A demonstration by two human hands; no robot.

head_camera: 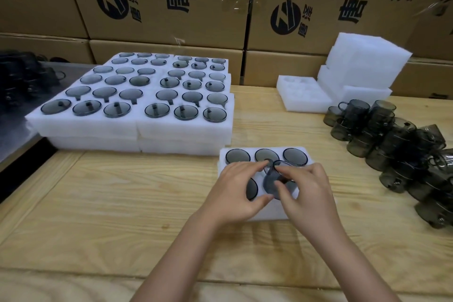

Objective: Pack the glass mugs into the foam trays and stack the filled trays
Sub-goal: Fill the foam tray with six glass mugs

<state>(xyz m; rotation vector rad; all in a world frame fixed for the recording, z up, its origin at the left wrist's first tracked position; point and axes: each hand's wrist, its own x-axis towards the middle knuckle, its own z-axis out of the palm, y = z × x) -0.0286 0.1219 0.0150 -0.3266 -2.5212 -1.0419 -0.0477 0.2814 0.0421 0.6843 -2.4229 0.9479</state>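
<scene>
A white foam tray (267, 212) lies on the wooden table right in front of me. Its back row holds three smoky glass mugs (266, 156). Over the tray's front row I hold a tilted smoky mug (275, 180): my right hand (307, 193) pinches its rim and side, and my left hand (236, 191) touches it with curled fingertips while the thumb rests on the foam. Another mug (252, 188) shows partly under my left hand. Filled trays (137, 127) are stacked at the left. Loose mugs (397, 152) lie piled at the right.
Empty foam trays (304, 98) and a tall foam stack (365, 66) stand at the back right. Printed cardboard boxes (171, 2) wall off the back. A metal surface (22, 135) with dark mugs lies at the far left. Bare wood (110, 203) spreads to my left.
</scene>
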